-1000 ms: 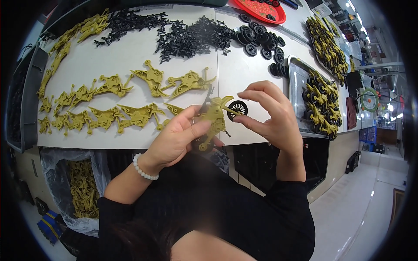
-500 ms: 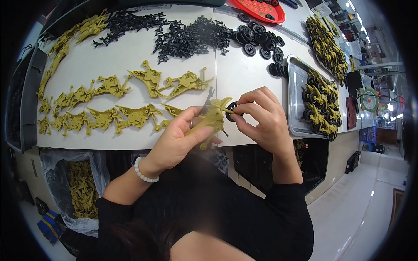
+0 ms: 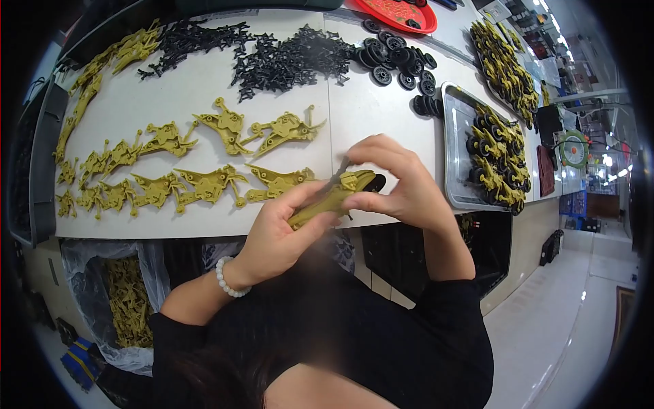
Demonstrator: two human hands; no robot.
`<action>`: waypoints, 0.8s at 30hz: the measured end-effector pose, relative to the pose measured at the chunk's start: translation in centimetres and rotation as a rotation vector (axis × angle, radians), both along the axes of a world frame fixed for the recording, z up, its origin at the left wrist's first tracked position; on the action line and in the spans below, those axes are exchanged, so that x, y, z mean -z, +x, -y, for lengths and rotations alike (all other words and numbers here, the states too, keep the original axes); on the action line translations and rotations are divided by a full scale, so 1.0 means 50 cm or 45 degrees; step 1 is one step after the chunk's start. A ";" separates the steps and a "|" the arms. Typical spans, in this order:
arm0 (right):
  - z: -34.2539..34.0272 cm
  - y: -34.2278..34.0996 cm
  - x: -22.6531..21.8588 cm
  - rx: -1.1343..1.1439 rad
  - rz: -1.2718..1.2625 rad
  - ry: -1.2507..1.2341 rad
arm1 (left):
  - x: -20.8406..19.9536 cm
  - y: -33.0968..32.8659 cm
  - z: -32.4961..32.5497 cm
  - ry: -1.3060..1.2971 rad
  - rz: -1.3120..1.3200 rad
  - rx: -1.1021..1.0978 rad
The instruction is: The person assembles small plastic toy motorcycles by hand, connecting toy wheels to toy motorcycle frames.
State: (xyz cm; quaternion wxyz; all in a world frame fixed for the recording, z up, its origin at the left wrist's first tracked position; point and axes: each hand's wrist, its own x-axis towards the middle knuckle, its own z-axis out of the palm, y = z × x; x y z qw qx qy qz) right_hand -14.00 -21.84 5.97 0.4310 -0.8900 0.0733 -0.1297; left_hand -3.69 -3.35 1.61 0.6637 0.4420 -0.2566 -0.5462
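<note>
My left hand (image 3: 276,232) grips an olive-yellow plastic toy body (image 3: 327,198) over the front edge of the white table (image 3: 375,116). My right hand (image 3: 398,180) pinches a small black wheel (image 3: 373,183) against the toy body's right end. A thin dark part sticks up from the toy between my two hands. Both hands touch the same piece.
Rows of olive-yellow toy bodies (image 3: 177,163) lie on the table to the left. Piles of black parts (image 3: 286,58) and black wheels (image 3: 398,61) sit at the back. A metal tray (image 3: 453,157) of wheeled toys stands right; a red tray (image 3: 398,13) far back; a bag of parts (image 3: 126,300) hangs below.
My right hand has come down from an open spread onto the toy and now presses the black wheel against it. The left hand holds the toy in nearly the same place.
</note>
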 end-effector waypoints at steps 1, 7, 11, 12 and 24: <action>0.005 -0.001 0.005 -0.138 -0.084 0.058 | -0.001 -0.001 -0.001 -0.016 0.051 0.000; -0.009 -0.004 0.023 -0.149 0.030 0.133 | 0.010 0.001 -0.012 0.100 0.272 -0.045; -0.022 -0.016 0.037 -0.071 0.002 0.285 | 0.004 -0.001 -0.005 0.073 0.161 -0.034; -0.020 -0.017 0.034 -0.068 0.003 0.284 | 0.000 0.003 -0.002 0.080 0.162 -0.011; -0.011 -0.038 0.036 0.092 -0.015 0.715 | 0.029 0.017 0.011 -0.062 -0.376 -0.174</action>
